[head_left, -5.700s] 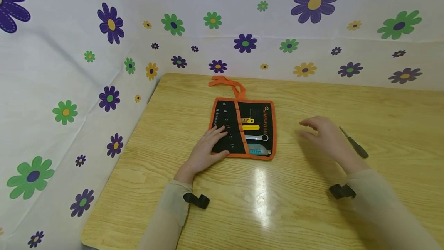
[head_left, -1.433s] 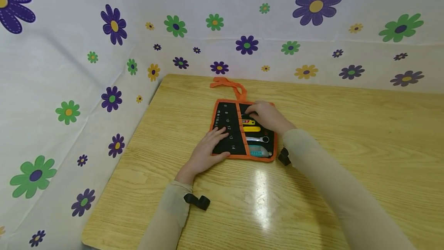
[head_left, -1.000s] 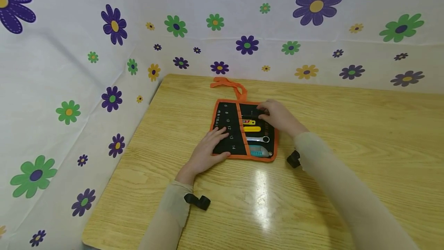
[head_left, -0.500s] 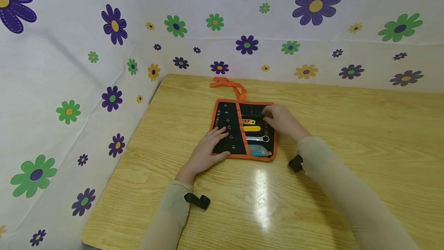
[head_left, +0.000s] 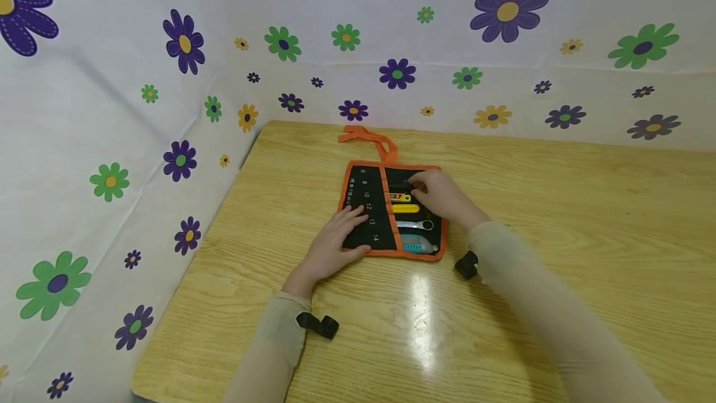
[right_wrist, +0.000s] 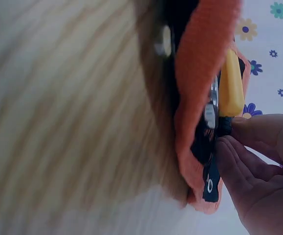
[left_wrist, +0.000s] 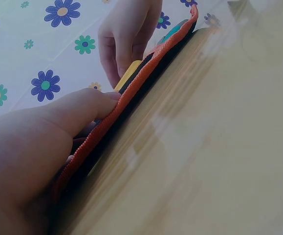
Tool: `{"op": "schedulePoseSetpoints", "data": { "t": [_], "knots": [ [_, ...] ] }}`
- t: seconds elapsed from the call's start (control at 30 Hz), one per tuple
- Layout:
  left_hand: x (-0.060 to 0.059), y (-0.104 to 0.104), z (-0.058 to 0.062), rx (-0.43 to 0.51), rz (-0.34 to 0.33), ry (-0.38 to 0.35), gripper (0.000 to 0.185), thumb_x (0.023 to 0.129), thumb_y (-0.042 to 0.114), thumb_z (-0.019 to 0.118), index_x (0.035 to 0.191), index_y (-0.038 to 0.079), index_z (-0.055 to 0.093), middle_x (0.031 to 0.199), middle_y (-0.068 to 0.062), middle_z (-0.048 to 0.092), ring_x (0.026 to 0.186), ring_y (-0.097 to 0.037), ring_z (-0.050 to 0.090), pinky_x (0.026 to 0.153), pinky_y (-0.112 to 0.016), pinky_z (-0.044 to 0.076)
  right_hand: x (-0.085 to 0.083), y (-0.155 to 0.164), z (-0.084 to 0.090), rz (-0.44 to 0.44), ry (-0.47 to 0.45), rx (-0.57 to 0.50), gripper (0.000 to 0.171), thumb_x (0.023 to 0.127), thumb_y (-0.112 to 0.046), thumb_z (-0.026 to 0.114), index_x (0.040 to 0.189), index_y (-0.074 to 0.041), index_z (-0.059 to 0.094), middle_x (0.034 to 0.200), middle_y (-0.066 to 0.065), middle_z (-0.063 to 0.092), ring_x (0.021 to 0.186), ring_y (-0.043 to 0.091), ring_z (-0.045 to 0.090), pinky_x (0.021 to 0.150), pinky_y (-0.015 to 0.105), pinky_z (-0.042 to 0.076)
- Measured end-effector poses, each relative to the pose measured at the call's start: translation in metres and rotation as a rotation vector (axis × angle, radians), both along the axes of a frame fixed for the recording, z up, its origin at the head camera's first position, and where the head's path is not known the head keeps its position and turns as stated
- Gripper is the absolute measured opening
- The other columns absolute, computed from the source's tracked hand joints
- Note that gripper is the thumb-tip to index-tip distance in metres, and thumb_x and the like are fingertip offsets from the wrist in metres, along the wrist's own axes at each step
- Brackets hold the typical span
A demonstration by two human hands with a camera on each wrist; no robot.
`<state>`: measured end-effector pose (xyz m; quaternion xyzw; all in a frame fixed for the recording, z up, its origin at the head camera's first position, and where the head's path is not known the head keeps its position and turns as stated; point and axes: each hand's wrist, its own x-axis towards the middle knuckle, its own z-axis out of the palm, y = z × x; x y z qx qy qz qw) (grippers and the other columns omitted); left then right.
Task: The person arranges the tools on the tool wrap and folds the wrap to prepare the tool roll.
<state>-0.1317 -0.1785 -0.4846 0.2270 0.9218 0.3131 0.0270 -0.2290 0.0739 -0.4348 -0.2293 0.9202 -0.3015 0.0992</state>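
A black tool pouch (head_left: 363, 229) with orange trim lies unfolded on the table. My left hand (head_left: 334, 242) rests flat on its numbered pocket panel, fingers spread, with the thumb along the near edge. At the far end of the pocket row, my right hand (head_left: 442, 194) pinches the dark handle of a screwdriver (right_wrist: 224, 126) between thumb and fingers; its shaft side points into the pocket. Nearer me, a small yellow-and-red tool end (head_left: 400, 197), a yellow handle (head_left: 405, 208), a ring-ended wrench (head_left: 416, 225) and a teal utility knife (head_left: 416, 244) stick out of the pockets.
An orange tie strap (head_left: 369, 136) trails from the pouch's far edge. The wooden table (head_left: 604, 216) extends to the right, and its left edge runs beside a flowered cloth (head_left: 112, 117) that also hangs behind the table.
The screwdriver that lay on the table at the right is now at the pouch in my right hand. That hand has just moved a little left, toward the pocket. My left hand has stayed put.
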Motion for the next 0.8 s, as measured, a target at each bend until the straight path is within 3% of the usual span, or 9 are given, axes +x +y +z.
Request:
{"op": "schedulePoseSetpoints", "data": {
  "t": [0.53, 0.8],
  "knots": [
    [0.001, 0.001, 0.001, 0.015, 0.010, -0.010, 0.063, 0.085, 0.048, 0.056, 0.139, 0.020, 0.039, 0.148, 0.005, 0.025, 0.138, -0.017, 0.013, 0.110, -0.045, 0.014, 0.007, -0.009, 0.003, 0.022, -0.029, 0.003, 0.035, 0.091, -0.011, 0.054, 0.124, 0.001, 0.054, 0.115, 0.016, 0.054, 0.099, 0.025, 0.055, 0.083, 0.038, 0.048],
    [0.000, 0.001, 0.001, 0.013, 0.014, -0.010, 0.063, 0.085, 0.047, 0.057, 0.139, 0.020, 0.039, 0.148, 0.005, 0.025, 0.138, -0.017, 0.013, 0.110, -0.046, 0.014, 0.028, 0.002, 0.010, 0.076, 0.115, -0.019, 0.034, 0.090, -0.015, 0.057, 0.122, -0.004, 0.056, 0.121, 0.012, 0.052, 0.105, 0.027, 0.052, 0.087, 0.042, 0.045]
  ]
}}
